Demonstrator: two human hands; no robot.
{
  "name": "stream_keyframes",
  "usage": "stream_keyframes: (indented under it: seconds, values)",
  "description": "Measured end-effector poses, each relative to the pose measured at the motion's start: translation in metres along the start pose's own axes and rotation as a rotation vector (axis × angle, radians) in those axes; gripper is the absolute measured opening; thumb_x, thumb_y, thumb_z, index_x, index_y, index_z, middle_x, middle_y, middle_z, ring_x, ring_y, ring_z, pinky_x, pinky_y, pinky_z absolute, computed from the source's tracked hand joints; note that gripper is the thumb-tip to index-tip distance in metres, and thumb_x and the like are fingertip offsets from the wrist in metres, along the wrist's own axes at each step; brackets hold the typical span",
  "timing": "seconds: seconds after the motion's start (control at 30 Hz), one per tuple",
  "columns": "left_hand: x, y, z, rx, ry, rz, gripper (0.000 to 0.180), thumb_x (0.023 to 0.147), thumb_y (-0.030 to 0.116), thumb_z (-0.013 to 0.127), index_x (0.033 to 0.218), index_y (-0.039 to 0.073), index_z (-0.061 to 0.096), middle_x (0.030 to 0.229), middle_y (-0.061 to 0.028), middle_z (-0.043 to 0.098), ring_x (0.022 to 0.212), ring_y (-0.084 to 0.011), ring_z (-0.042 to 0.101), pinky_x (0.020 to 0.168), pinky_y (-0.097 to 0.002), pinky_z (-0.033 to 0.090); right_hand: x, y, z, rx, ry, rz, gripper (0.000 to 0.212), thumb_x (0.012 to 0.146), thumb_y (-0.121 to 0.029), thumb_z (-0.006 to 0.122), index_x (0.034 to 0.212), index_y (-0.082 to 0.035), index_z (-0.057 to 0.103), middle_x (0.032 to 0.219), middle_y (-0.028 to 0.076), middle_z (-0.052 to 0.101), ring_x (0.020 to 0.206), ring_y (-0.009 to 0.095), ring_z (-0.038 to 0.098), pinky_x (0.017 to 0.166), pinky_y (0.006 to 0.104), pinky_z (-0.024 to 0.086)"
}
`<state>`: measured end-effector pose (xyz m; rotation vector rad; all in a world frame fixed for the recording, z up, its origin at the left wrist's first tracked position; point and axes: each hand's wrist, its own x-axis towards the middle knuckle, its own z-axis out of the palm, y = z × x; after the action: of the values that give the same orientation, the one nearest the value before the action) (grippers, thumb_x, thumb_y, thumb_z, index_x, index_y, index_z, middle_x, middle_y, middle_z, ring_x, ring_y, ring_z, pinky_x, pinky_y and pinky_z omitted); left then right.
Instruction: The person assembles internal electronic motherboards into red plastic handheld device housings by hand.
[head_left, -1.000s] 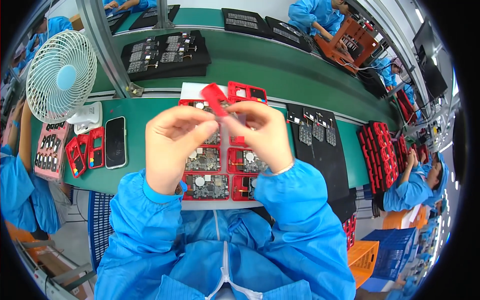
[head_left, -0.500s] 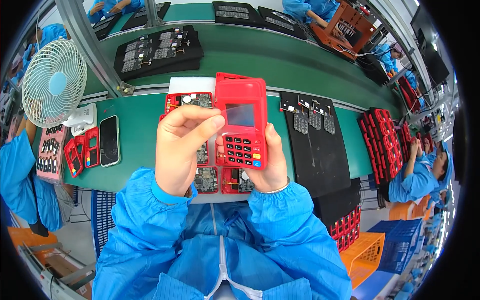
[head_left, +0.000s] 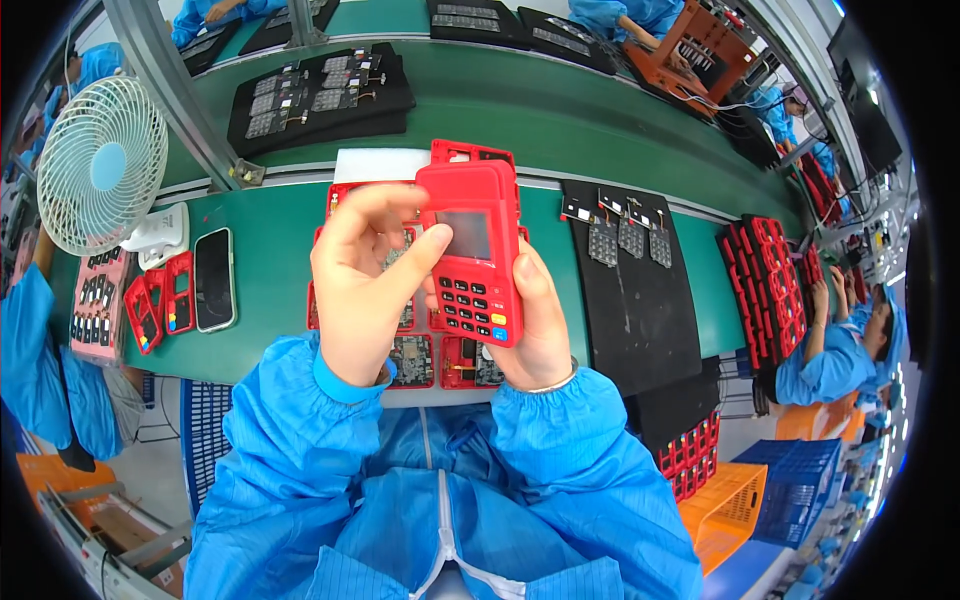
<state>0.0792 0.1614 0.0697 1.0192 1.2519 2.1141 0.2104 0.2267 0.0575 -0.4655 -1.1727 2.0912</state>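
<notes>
At twelve o'clock, my right hand [head_left: 540, 322] grips a red oblong plastic terminal [head_left: 468, 258]; left hand [head_left: 366, 282] unclenched. It's likely light, stiff; hold edges.

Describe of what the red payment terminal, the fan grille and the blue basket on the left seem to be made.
Red payment terminal: probably hard plastic, satin, with highlights on rounded edges; the screen, by its sheen, glass or clear plastic.
Fan grille: smooth-looking white plastic or coated wire, in thin curved ribs.
Blue basket: apparently matte moulded plastic, by its regular openings.

Green bench [head_left: 272, 270] (grey post [head_left: 178, 95] behind)
</notes>
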Motion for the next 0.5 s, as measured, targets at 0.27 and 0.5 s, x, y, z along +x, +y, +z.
stream_keyframes:
  seconds: [0.27,0.5]
  values:
    - [-0.002,0.017,-0.053,-0.094,0.254,-0.025,0.036,0.094,0.004,0.056,0.13,0.004,0.052,0.117,-0.0048,0.054,0.101,-0.0106,0.051,0.086,-0.0238,0.041,0.047,-0.047,0.015,-0.922,-0.182,-0.497,0.046,0.077,-0.012,0.083,0.118,-0.003,0.063,0.103,0.01,0.072,0.096,0.02,0.07,0.082,0.0332,0.056]
    - [-0.036,0.0,-0.12,-0.084,0.359,-0.081,0.028,0.098,0.009,0.052,0.125,0.006,0.053,0.111,-0.0037,0.049,0.083,-0.0096,0.042,0.073,-0.0237,0.036,0.188,0.022,0.007,-1.713,-0.494,-0.628,0.042,0.075,-0.023,0.081,0.113,-0.012,0.066,0.106,0.01,0.071,0.104,0.033,0.065,0.09,0.0466,0.049]
